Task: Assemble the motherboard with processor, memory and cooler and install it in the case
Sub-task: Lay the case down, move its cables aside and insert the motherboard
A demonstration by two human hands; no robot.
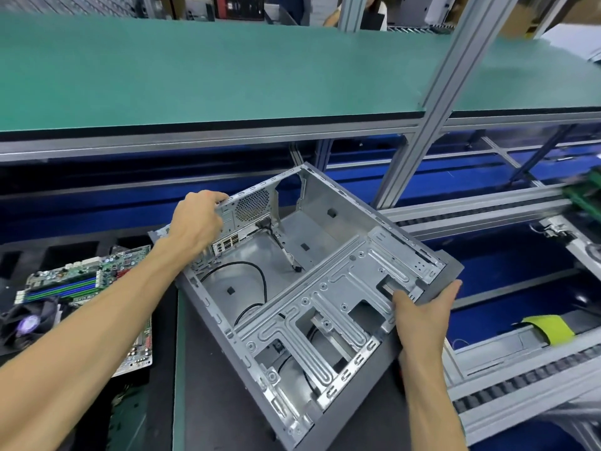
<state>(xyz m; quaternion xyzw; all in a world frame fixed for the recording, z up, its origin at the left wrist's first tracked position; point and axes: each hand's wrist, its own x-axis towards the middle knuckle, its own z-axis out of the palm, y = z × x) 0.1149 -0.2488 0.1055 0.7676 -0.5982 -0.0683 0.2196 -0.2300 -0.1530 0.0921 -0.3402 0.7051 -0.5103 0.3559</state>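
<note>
Steel case is gripped at opposite rims: rear panel by left hand, front bezel by right hand. Stiff, likely sharp-edged; motherboard is left on tabletop.

Green-matted shelf spans upper view on aluminium extrusion frame. Roller conveyor at right, blue panels beneath. Cardboard boxes behind shelf. Even overhead light.
</note>
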